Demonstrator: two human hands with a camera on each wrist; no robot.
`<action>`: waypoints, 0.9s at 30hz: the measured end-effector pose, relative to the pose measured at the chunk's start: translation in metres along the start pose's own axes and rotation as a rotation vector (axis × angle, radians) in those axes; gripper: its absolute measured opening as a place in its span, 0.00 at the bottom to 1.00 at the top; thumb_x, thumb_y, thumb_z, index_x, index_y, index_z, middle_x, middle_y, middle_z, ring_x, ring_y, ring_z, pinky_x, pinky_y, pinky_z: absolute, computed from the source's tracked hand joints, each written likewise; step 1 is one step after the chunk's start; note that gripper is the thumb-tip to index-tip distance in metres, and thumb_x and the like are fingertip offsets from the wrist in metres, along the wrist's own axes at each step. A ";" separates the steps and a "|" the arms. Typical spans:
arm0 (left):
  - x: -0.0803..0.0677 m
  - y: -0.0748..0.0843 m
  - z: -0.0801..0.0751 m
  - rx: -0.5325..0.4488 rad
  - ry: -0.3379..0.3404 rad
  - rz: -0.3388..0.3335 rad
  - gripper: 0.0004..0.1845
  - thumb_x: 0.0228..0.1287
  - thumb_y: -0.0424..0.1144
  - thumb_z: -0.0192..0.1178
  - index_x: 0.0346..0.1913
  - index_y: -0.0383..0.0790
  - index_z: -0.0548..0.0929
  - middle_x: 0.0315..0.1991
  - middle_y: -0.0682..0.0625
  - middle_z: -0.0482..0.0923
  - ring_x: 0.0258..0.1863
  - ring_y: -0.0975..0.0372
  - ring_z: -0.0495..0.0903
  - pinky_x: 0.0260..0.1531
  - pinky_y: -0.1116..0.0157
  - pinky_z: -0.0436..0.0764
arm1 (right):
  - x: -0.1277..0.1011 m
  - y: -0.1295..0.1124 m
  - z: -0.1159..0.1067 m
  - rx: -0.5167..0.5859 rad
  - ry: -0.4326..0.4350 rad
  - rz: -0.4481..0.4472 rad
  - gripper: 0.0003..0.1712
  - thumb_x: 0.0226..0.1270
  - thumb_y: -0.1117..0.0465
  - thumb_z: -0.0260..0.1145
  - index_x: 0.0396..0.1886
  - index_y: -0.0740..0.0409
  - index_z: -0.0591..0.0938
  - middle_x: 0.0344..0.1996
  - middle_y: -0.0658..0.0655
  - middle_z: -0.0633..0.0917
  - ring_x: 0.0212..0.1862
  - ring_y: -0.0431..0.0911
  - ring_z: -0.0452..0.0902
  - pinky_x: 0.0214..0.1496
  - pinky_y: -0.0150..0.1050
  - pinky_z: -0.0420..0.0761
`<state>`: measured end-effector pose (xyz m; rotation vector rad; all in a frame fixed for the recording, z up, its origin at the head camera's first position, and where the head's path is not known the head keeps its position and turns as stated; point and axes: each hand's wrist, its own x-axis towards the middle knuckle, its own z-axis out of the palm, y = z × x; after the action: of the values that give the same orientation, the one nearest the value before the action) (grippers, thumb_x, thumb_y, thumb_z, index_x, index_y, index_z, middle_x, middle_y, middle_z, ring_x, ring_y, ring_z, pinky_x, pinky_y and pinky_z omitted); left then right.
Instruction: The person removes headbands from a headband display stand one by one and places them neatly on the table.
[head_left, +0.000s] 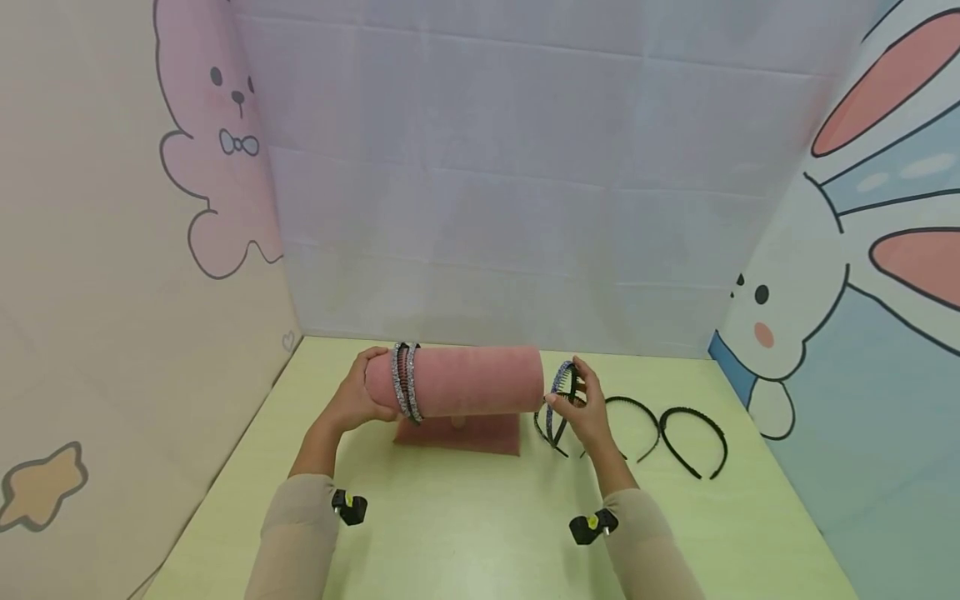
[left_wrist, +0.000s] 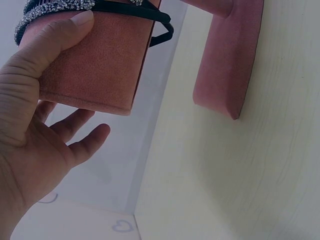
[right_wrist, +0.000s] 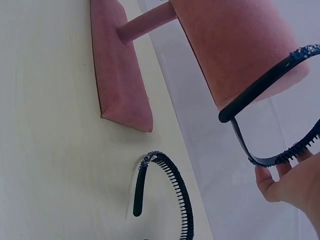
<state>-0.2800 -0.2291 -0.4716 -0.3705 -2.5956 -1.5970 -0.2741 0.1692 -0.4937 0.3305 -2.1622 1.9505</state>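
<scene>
A pink velvety headband stand (head_left: pixel 480 379) lies crosswise as a thick roll on a short post above its flat base (head_left: pixel 491 437). My left hand (head_left: pixel 352 402) grips the roll's left end, the thumb in front beside the bands and the other fingers behind. Two silver-glitter headbands (head_left: pixel 412 383) sit around that end, side by side. In my right hand (head_left: pixel 592 414) is a dark toothed headband (right_wrist: pixel 260 90) with blue sparkle, pinched by its curve. Its open ends point down, right beside the roll's right end. It overlaps that end in the right wrist view.
Below the right hand another sparkly toothed headband (right_wrist: pixel 140 190) lies on the table. Farther right lie a thin black headband (head_left: pixel 633 401) and a thicker black headband (head_left: pixel 693 411). A pale back wall (head_left: pixel 487 208) and printed side walls enclose the pale table (head_left: pixel 465 533).
</scene>
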 end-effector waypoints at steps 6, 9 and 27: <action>0.000 0.001 0.000 0.014 0.002 -0.003 0.61 0.24 0.30 0.80 0.66 0.51 0.55 0.61 0.43 0.60 0.54 0.48 0.66 0.47 0.50 0.71 | -0.019 -0.001 0.008 -0.075 0.084 0.058 0.47 0.53 0.58 0.71 0.71 0.52 0.58 0.67 0.60 0.57 0.63 0.59 0.52 0.56 0.55 0.61; 0.000 0.001 0.000 0.015 0.002 0.001 0.61 0.25 0.29 0.80 0.67 0.51 0.55 0.61 0.43 0.60 0.54 0.47 0.66 0.48 0.49 0.71 | -0.028 0.003 0.011 -0.105 0.103 0.079 0.47 0.51 0.56 0.72 0.70 0.50 0.60 0.68 0.60 0.56 0.66 0.58 0.47 0.58 0.59 0.59; -0.001 -0.001 0.000 0.008 0.012 0.006 0.60 0.24 0.29 0.80 0.66 0.51 0.56 0.60 0.43 0.61 0.53 0.48 0.66 0.48 0.49 0.70 | -0.071 0.021 0.027 -0.322 0.183 0.212 0.52 0.43 0.48 0.76 0.68 0.52 0.62 0.64 0.61 0.61 0.61 0.60 0.48 0.54 0.63 0.60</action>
<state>-0.2793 -0.2298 -0.4728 -0.3662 -2.5888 -1.5820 -0.2130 0.1464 -0.5383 -0.1306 -2.4142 1.6120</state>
